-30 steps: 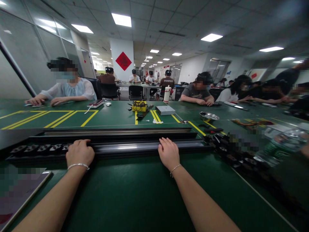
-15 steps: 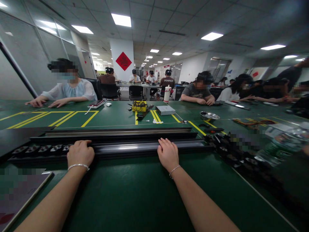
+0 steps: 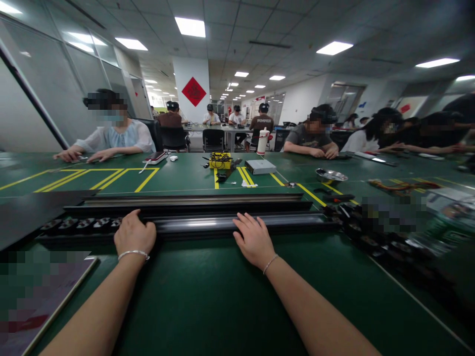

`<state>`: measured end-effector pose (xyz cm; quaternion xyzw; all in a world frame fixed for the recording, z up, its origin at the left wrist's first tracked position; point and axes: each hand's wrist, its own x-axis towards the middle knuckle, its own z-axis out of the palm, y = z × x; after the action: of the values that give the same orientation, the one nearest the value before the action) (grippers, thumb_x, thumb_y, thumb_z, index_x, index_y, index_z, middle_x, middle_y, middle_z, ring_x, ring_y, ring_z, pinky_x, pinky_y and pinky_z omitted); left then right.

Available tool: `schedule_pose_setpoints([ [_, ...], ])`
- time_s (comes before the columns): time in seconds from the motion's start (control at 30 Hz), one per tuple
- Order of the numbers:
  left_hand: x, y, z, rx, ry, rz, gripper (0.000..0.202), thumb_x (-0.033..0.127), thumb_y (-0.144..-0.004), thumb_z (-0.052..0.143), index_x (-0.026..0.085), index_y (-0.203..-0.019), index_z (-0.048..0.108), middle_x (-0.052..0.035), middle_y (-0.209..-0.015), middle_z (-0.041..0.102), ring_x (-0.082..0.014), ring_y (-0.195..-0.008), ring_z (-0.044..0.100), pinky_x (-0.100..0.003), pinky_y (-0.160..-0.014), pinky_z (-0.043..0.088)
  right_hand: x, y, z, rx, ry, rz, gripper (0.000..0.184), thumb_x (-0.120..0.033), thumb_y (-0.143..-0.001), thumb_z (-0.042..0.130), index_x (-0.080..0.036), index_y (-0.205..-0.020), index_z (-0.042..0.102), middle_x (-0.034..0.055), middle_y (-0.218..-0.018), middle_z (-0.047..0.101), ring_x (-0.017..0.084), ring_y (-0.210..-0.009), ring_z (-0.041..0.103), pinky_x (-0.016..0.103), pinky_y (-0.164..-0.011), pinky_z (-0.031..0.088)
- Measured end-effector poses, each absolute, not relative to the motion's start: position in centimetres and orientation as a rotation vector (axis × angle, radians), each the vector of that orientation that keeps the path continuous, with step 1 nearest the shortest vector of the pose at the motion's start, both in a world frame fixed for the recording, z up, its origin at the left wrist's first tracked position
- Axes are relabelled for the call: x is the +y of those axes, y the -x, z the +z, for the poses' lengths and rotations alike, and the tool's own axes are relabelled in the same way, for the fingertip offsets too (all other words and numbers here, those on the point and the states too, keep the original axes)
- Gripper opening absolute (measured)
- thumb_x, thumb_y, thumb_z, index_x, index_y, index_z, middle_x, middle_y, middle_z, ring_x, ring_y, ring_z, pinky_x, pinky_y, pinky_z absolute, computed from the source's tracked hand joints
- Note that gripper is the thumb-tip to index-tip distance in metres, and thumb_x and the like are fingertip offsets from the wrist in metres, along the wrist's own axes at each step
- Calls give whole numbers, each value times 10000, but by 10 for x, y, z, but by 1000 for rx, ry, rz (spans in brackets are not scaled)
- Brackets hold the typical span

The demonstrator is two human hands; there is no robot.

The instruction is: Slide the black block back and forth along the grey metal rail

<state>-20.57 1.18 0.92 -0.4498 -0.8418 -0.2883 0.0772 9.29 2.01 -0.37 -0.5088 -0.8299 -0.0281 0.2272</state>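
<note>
A long dark rail with a shiny trough [image 3: 208,224] lies crosswise in front of me. My left hand [image 3: 135,236] rests at its left part with curled fingers, and what they grip, if anything, is hidden. Just left of that hand, several black parts with metallic tops [image 3: 84,224] sit in a row in the rail. Farther right, my right hand [image 3: 255,240] lies on the trough with fingers stretched and apart, holding nothing. A second dark rail [image 3: 193,200] runs parallel behind the first.
A linked row of black parts [image 3: 374,237] curves along the right, near a plastic bottle [image 3: 451,222]. Beyond stand a metal bowl [image 3: 331,175], a grey box [image 3: 260,166] and a yellow block wrapped in cable [image 3: 220,160]. A tablet-like panel [image 3: 55,301] lies front left. Co-workers sit around the table [image 3: 208,296].
The whole view has shifted, so the rails appear farther right. My right hand has slid left along the trough, its thumb now more apart. My left hand stays near the same parts.
</note>
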Motion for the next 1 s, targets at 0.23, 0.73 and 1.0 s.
schedule_pose_setpoints([
  [0.23,12,210,9,-2558,1388,-700,465,242,-767,303,94,-1169,484,-182,-1178,538,-305,-1100,494,-421,-902,404,22,-96,-5,-2290,1391,-64,364,-327,-847,385,-278,-1188,501,6,-1339,425,177,-1243,337,414,-1032,186],
  [0.73,7,217,14,-2658,1428,-624,511,361,-751,383,170,-1214,482,-167,-1197,548,-347,-1020,544,-455,-787,438,20,-96,-5,-2286,1384,-44,368,-301,-817,417,-267,-1173,504,3,-1345,416,177,-1248,325,405,-1040,164],
  [1.0,7,214,17,-2713,1350,-588,478,404,-753,364,243,-1181,500,-96,-1169,580,-312,-970,576,-416,-781,465,22,-96,-8,-2296,1399,-10,380,-277,-795,440,-260,-1169,507,17,-1349,410,174,-1252,318,403,-1041,151],
])
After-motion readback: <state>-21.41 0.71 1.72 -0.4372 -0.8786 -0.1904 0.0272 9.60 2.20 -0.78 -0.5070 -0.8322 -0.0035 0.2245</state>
